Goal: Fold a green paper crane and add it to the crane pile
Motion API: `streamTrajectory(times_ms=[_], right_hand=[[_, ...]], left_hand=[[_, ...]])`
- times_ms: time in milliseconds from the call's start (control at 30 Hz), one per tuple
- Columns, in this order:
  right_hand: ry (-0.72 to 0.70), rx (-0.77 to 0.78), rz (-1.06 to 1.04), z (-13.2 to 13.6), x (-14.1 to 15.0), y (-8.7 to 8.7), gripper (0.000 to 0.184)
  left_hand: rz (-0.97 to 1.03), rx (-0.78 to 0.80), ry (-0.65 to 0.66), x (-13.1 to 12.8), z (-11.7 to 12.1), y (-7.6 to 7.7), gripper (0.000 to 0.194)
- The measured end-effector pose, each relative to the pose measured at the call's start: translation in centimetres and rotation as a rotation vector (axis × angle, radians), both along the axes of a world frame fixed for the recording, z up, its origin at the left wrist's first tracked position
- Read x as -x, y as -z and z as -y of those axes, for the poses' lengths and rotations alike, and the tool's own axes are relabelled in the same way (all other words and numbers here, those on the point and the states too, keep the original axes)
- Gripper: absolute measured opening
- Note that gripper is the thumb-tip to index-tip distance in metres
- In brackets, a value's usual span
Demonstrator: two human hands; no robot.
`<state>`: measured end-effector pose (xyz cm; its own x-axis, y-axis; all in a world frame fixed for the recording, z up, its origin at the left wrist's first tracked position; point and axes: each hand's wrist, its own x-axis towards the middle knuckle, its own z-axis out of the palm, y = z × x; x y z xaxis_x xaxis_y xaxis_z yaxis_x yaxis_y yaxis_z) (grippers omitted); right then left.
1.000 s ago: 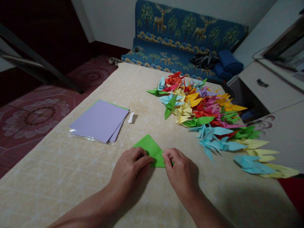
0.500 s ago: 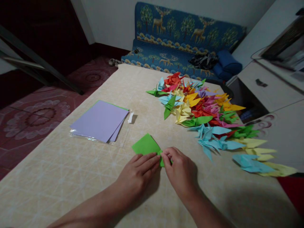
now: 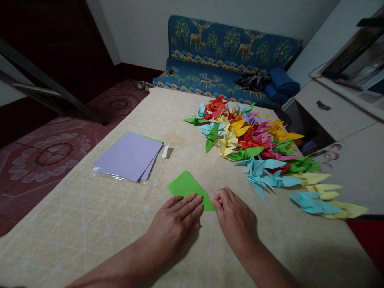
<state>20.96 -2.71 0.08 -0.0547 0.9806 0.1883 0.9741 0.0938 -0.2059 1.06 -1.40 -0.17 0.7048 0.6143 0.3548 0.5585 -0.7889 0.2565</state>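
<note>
A folded sheet of green origami paper [image 3: 186,185] lies on the table in front of me, with a pointed corner toward the right. My left hand [image 3: 177,218] rests flat across its near part, fingers stretched out and pressing it down. At the right corner, my right hand [image 3: 235,218] has its fingers curled in, thumb and index finger together at the paper's edge. My left fingers hide part of the near edge.
Purple origami paper [image 3: 129,156] lies stacked on a clear plastic sleeve to the left, near a small white scrap [image 3: 165,151]. Many coloured paper cranes [image 3: 255,136] cover the table's right side. Beyond the patterned tablecloth [image 3: 90,224] stands a blue sofa [image 3: 204,76].
My right hand has shifted slightly right, out to the paper's corner, and more of the green paper's right part shows flat. My left hand stays on the paper. The view has tilted slightly.
</note>
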Motion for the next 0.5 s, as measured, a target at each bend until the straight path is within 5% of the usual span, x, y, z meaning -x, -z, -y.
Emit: streamTrajectory(times_ms=[233,333,400,500], right_hand=[[-0.034,-0.03,-0.002,1.4,-2.4,0.1,0.012],[-0.109,-0.184,-0.113,1.7,-1.6,-0.6,0.011],[-0.217,-0.269,-0.151,2.0,-0.4,-1.0,0.019],[-0.365,-0.126,-0.096,2.5,1.5,-0.6,0.046]], left_hand=[[-0.02,0.072,-0.021,0.3,0.6,0.1,0.043],[-0.036,0.068,-0.016,0.1,0.5,0.0,0.042],[-0.033,0.053,-0.015,0.1,0.4,-0.1,0.043],[-0.028,0.023,-0.009,0.4,0.6,0.1,0.046]])
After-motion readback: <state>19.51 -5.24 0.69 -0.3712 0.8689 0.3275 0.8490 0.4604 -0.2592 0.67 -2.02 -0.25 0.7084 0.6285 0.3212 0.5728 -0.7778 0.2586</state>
